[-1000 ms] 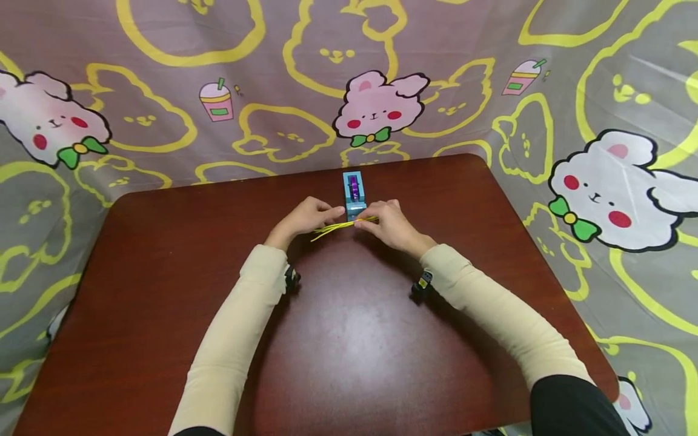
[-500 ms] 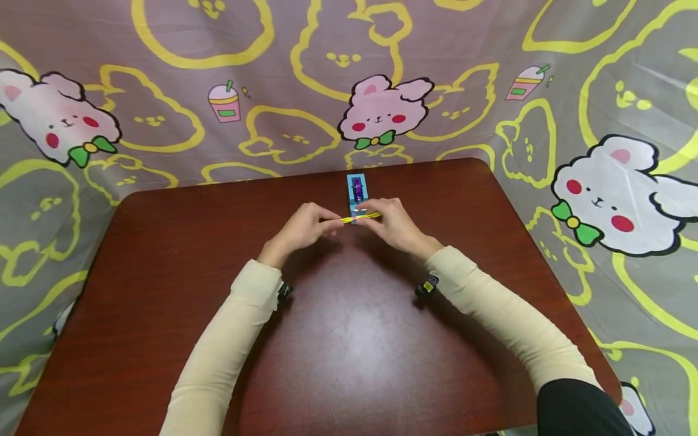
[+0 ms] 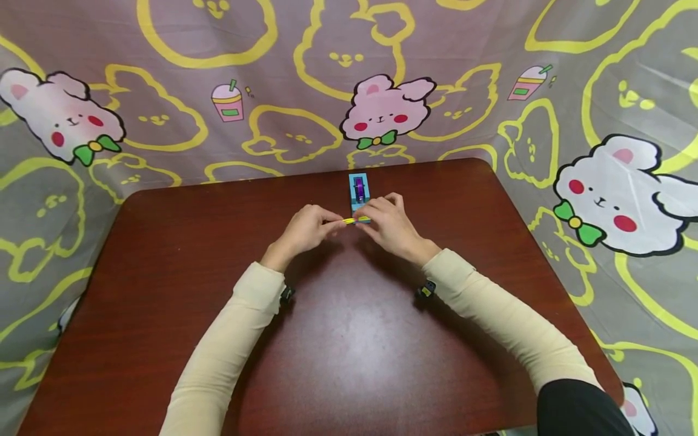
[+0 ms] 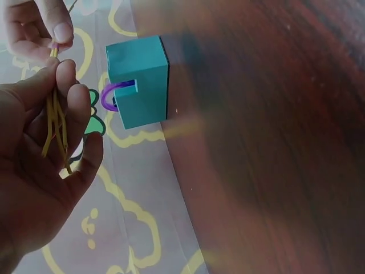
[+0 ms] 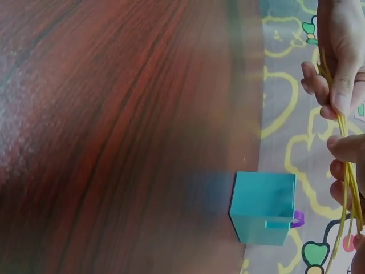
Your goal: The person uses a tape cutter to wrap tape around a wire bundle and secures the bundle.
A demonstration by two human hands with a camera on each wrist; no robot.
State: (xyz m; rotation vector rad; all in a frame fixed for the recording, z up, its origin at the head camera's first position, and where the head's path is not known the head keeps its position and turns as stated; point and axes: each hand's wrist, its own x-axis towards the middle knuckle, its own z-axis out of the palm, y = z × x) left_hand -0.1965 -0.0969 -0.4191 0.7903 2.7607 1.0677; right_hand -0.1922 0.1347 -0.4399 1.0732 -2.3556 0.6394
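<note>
Between the two hands runs a small bundle of thin yellow wires (image 3: 348,221). The left hand (image 3: 305,230) pinches it between thumb and fingertips, and loose wire ends (image 4: 55,125) lie across that palm in the left wrist view. Close by, the right hand (image 3: 389,227) pinches the bundle's other part, where a small purple band (image 4: 55,47) shows at its fingertips. Wire strands (image 5: 353,194) trail past the right fingers in the right wrist view. Just beyond the hands stands a teal tape dispenser (image 4: 142,80) with a purple tape roll (image 3: 359,189); the right fingers overlap its near end in the head view.
The dark red-brown wooden table (image 3: 349,339) has rounded far corners. A patterned curtain (image 3: 272,72) with rabbits and yellow outlines hangs behind it and along the sides. Small black cameras sit at the left wrist (image 3: 286,295) and right wrist (image 3: 426,289).
The left hand has closed its fingers on the wire bundle and gathered the spread ends that hung in view. The right hand keeps its pinch, its fingers shifting slightly.
</note>
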